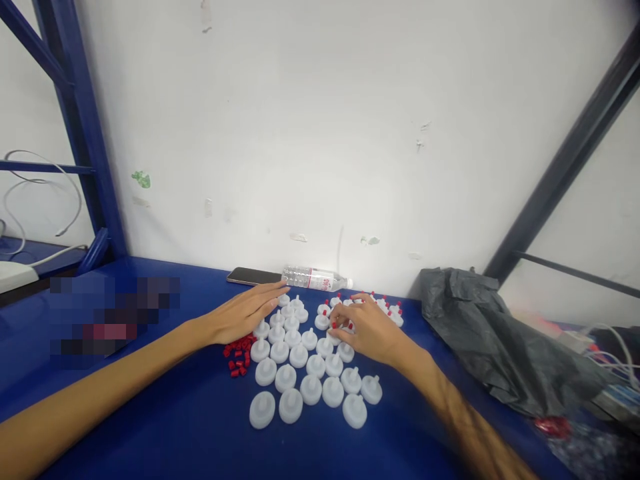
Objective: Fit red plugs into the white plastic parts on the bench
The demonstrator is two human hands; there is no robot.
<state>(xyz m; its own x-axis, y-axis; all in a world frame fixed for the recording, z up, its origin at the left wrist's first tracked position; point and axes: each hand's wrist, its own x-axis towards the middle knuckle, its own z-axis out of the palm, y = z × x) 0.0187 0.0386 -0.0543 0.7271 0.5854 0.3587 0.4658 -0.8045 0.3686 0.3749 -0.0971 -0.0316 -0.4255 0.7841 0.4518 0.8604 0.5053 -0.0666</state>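
Several white round caps with narrow spouts (311,389) stand in loose rows on the blue table (210,427). My right hand (373,328) is at the back right of these rows, thumb and forefinger pinched around a small red cap (334,326) at the spout of one white cap. Around it, several white caps with red tips (396,315) are grouped, partly hidden by the hand. My left hand (246,313) lies with fingers stretched out beside the left edge of the white caps. Just below it is a pile of loose red caps (239,357).
A clear plastic bottle (320,279) lies against the wall next to a dark phone (253,275). A grey plastic bag (465,340) is crumpled at the right. Blue frame posts (85,120) rise on both sides, and white cables (75,193) hang at the left.
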